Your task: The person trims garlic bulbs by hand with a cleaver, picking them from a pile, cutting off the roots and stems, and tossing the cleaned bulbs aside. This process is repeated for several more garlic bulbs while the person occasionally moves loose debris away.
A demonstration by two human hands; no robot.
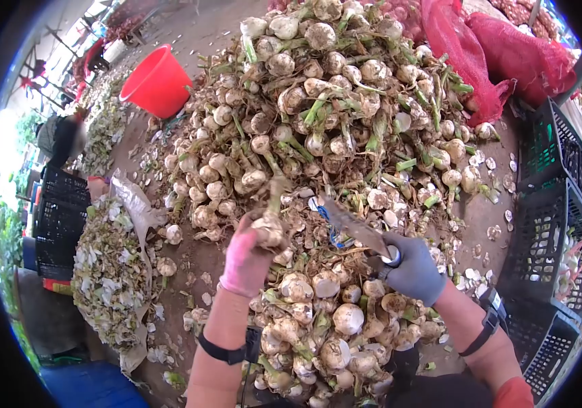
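My left hand (249, 257), in a pink glove, is closed around a garlic bulb (268, 230) with its stalk pointing up. My right hand (413, 270), in a grey glove, grips a knife (352, 224) whose blade points up and left toward the bulb. Both hands hover over a big pile of garlic bulbs with stalks (332, 102) that spreads from the far side down to my lap. More loose bulbs (335, 333) lie just below my hands.
A red bucket (158, 83) stands at the far left. A heap of cut stalks and skins (107, 272) lies at left on a sack. Black crates (553, 245) stand at right, red mesh sacks (508, 58) behind them. A person (63, 139) is at far left.
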